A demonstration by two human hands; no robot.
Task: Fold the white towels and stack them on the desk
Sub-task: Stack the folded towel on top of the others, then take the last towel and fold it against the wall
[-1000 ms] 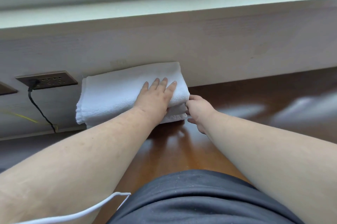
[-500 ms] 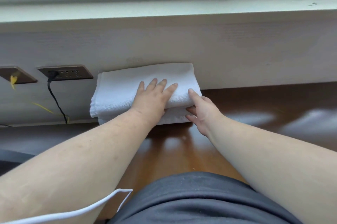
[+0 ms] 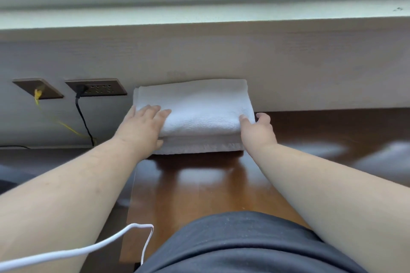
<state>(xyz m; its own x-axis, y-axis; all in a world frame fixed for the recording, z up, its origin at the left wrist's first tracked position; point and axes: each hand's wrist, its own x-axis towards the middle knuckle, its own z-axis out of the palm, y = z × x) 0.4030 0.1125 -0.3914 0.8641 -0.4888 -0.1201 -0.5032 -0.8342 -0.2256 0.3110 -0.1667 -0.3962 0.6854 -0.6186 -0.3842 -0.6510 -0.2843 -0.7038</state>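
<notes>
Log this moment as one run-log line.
stage: squaring stack | left hand: flat on top towel | right hand: at stack's right edge | lower towel: on desk

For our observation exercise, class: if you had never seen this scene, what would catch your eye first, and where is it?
First, the stack of folded white towels at the back of the brown desk, against the wall under the window. Next, the two bare hands on it: the left hand lies flat on its left end, while the right hand holds its right end. Left of the stack, a black plug sits in a wall socket.
</notes>
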